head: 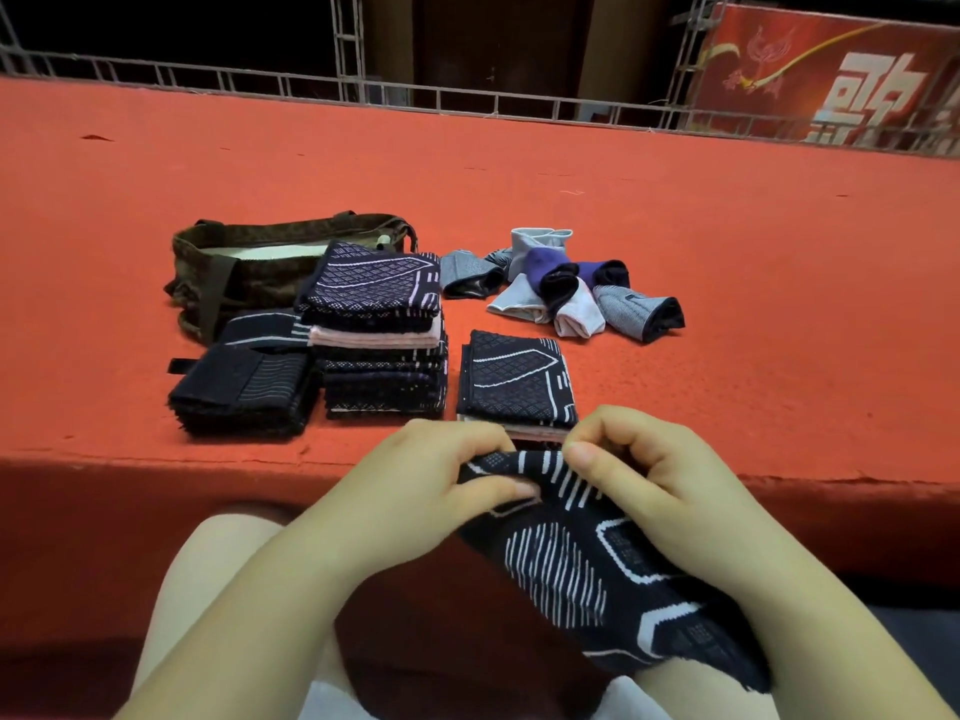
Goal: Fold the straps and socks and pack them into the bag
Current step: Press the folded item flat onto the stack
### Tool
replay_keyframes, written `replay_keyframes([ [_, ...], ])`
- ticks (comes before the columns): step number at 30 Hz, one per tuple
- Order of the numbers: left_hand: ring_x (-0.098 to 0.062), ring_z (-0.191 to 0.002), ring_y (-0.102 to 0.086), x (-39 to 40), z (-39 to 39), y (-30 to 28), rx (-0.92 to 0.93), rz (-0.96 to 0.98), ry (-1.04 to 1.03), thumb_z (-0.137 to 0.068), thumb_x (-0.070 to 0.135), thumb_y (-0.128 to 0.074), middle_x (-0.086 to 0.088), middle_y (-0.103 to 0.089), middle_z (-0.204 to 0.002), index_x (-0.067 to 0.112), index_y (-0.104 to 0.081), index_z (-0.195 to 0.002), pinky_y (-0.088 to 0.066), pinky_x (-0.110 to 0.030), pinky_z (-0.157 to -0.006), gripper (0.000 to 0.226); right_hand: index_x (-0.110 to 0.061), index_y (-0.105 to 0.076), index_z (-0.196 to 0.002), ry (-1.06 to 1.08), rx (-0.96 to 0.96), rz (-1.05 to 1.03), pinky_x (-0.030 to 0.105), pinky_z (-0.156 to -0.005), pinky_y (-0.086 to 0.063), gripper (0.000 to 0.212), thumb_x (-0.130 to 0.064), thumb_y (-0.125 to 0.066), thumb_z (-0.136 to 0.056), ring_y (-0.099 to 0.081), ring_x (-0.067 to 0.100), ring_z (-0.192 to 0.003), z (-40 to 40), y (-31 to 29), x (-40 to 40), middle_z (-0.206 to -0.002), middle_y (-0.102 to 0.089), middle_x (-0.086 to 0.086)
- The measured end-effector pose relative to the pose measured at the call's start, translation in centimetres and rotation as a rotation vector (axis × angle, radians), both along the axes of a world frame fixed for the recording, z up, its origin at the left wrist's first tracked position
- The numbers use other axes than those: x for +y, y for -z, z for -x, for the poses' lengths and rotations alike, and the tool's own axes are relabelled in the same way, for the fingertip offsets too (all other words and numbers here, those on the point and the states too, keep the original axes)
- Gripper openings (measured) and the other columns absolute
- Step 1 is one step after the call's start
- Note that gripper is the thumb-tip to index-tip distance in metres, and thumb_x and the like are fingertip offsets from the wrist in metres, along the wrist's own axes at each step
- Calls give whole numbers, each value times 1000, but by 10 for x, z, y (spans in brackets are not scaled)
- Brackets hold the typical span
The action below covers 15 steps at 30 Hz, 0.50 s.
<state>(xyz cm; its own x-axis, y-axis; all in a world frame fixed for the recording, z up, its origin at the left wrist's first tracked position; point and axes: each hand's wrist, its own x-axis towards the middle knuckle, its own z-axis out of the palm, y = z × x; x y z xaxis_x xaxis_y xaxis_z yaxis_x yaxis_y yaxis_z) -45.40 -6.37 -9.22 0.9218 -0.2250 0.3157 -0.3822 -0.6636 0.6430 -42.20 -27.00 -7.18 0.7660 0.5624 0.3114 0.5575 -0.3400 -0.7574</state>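
Pinching patterned strap [587,558], left hand [415,491], right hand [654,480]

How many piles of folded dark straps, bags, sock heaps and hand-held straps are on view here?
Piles of folded dark straps: 3, left pile, tall middle pile, right pile
Bag: 1, brown bag
Heap of loose socks: 1, sock heap
Strap held in left hand and right hand: 1, held strap
Total: 6
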Motion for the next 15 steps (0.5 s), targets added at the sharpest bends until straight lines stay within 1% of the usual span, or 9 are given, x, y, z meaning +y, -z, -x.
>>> replay_keyframes([
  [2, -10, -65, -57, 2, -4, -5, -5, -10, -16, -71, 64, -59, 4, -63, -71, 27, -61, -82, -47, -35, -65, 38, -31, -58, -83, -24, 94, 71, 14, -61, -44, 31, -53, -73, -66, -57, -3, -64, -1, -2, -3, -74, -65, -13],
  [3, -12, -64, -58, 5, -5, -9, -1, -12, -32, -72, 60, -65, 2, -64, -69, 25, -63, -79, -47, -35, -65, 37, -32, -59, -84, -22, 132, 149, 14, -62, -45, 37, -52, -79, -62, -59, -4, -67, -3, -2, -5, -78, -67, -14],
  [4, -11, -62, -58, 8, -6, -12, 15, -9, -55, -73, 54, -71, 2, -65, -68, 22, -64, -76, -47, -33, -64, 32, -32, -59, -84, -14, 147, 236, 15, -64, -47, 35, -47, -83, -62, -61, -4, -70, -6, -2, -7, -81, -68, -16],
  [6, -5, -54, -54, 17, -9, -17, 62, -26, -100, -74, 43, -75, 6, -64, -65, 23, -65, -70, -44, -26, -58, 22, -31, -64, -81, 10, 145, 371, 21, -69, -51, 20, -35, -80, -72, -65, -1, -76, -12, 1, -13, -84, -70, -16],
  [7, -2, -53, -53, 22, -11, -18, 90, -57, -112, -74, 40, -76, 9, -64, -64, 26, -65, -69, -43, -23, -56, 19, -29, -65, -79, 38, 146, 410, 26, -69, -53, 12, -31, -77, -77, -66, 3, -75, -15, 3, -16, -81, -71, -12],
  [9, 1, -59, -58, 34, -13, -20, 171, -117, -112, -77, 36, -75, 13, -67, -68, 33, -66, -72, -45, -19, -60, 11, -24, -66, -75, 125, 140, 436, 29, -67, -50, 10, -28, -72, -82, -65, 8, -70, -22, 3, -26, -76, -69, -4],
  [12, 6, -71, -61, 53, -14, -16, 271, -204, -119, -82, 28, -72, 20, -68, -77, 36, -68, -79, -47, -17, -69, 10, -18, -66, -75, 200, 141, 343, 27, -64, -45, 11, -22, -69, -85, -61, 10, -65, -29, 4, -43, -73, -67, 2],
  [14, 2, -67, -60, 63, -16, -11, 301, -129, -139, -80, 37, -70, 11, -68, -75, 32, -69, -78, -51, -28, -70, 5, -13, -67, -79, 241, 213, 153, 29, -63, -46, 8, -15, -66, -86, -62, 13, -65, -32, 8, -51, -73, -70, 5],
  [15, -4, -69, -60, 65, -17, -9, 304, -53, -148, -76, 47, -67, 3, -69, -76, 29, -68, -80, -51, -38, -74, 18, -11, -67, -80, 274, 259, 34, 26, -60, -46, 7, -12, -65, -87, -62, 12, -64, -34, 13, -54, -70, -70, 5],
])
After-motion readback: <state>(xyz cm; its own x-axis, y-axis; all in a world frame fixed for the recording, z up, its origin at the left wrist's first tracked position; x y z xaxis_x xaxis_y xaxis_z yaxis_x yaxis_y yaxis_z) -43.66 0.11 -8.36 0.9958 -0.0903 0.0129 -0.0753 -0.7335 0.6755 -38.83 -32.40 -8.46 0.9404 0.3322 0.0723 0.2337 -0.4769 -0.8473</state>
